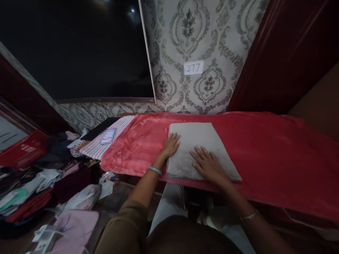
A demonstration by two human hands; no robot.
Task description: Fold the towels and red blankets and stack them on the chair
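Note:
A grey folded cloth (pixel 196 137) lies as a flat, four-sided stack on a red plush blanket (pixel 270 155) that covers the table. My left hand (pixel 171 144) rests at the cloth's left edge, palm down with its fingers out. Farther right, my right hand (pixel 208 163) is laid flat on the lower part of the cloth, fingers spread. Neither hand grips anything. The cloth's layers show faintly along its left and front edges.
Left of the blanket is a striped cloth (pixel 122 127). A large dark television screen (pixel 79 53) hangs over the table's left part. Heaped clothes (pixel 29 204), a red box (pixel 25 150) and a white power strip (pixel 45 238) lie at the lower left.

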